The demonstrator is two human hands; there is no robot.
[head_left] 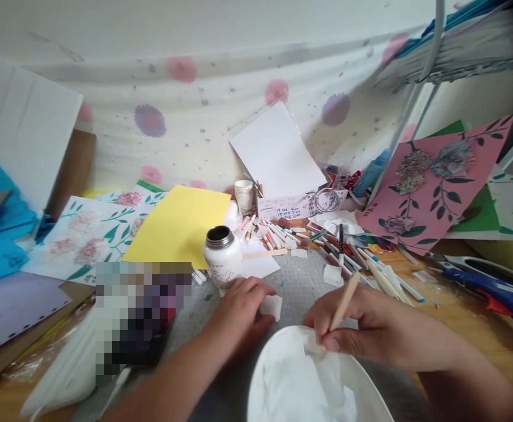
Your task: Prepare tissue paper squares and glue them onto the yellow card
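Observation:
My left hand (241, 308) is curled on the grey mat, its fingers pinching a small white paper square (271, 306). My right hand (364, 325) is closed around a thin wooden stick (345, 300), whose tip points down at the rim of a white bowl (268, 358) at the bottom centre. Crumpled white tissue pieces (304, 384) lie inside the bowl. A white bottle (222, 255) with an open dark mouth stands just behind my left hand.
Several markers and pens (326, 243) lie scattered behind the hands. A yellow sheet (181, 225), flower-printed papers (89, 234), a pink flower card (436, 181), a blue glue gun (498, 293), a paper cup (244, 196) and a blurred patch (139, 313) surround the mat.

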